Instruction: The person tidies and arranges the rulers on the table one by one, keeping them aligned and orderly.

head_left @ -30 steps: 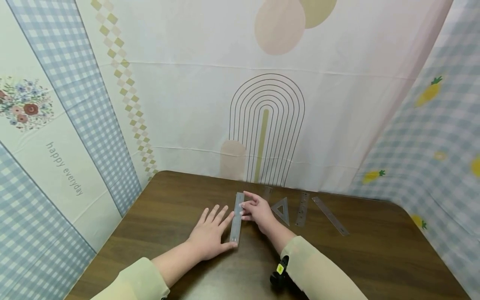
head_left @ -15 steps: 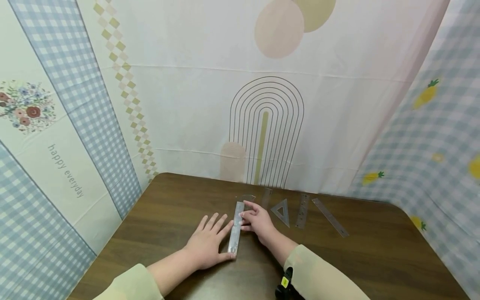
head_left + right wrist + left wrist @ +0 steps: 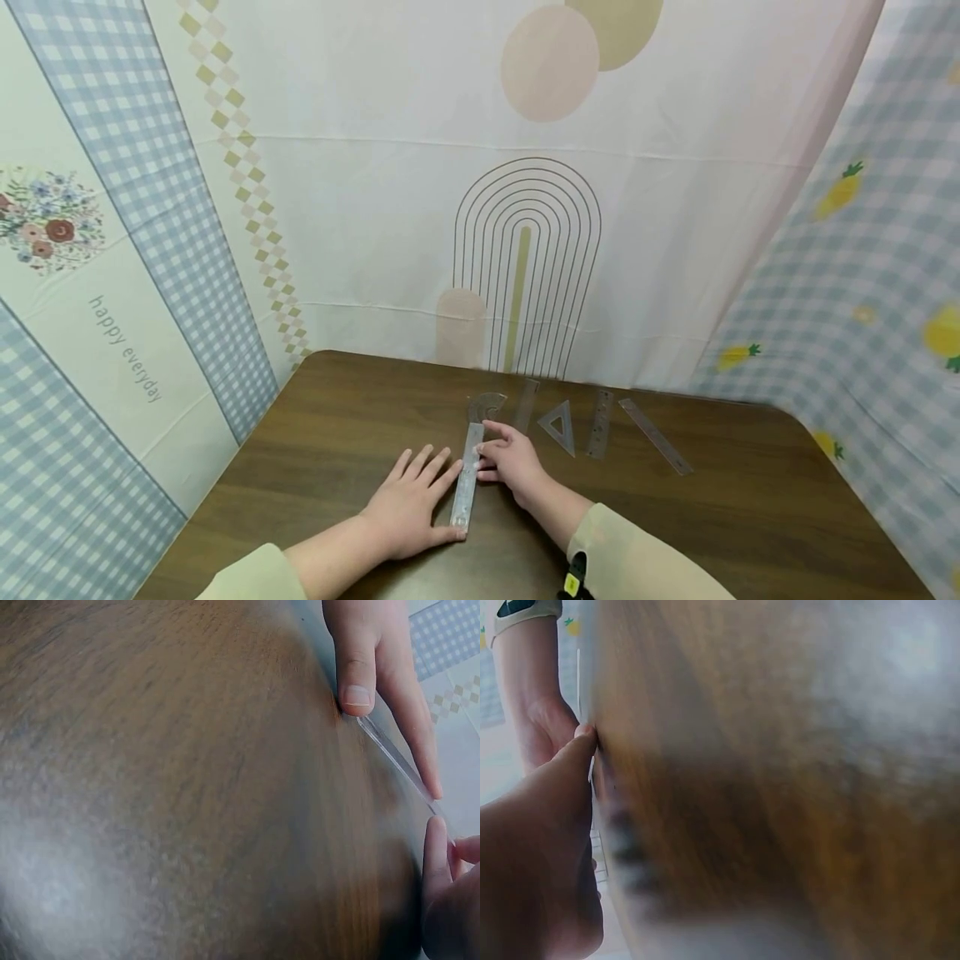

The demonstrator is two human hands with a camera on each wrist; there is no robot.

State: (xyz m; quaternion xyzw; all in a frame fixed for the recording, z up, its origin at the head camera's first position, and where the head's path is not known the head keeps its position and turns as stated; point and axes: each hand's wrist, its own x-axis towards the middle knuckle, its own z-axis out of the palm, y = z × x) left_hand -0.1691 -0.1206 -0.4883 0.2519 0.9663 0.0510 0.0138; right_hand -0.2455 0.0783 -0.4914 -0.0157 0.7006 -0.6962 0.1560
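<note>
just a slim transparent ruler (image 3: 467, 483)

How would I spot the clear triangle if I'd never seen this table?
On the brown table, look just beyond the right hand and a bit to its right. There the clear triangle lies between two straight clear rulers. Its three-cornered outline and triangular hole set it apart from them.

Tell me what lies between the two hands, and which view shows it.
A clear ruler lies between the left hand and right hand; the head view shows it.
</note>
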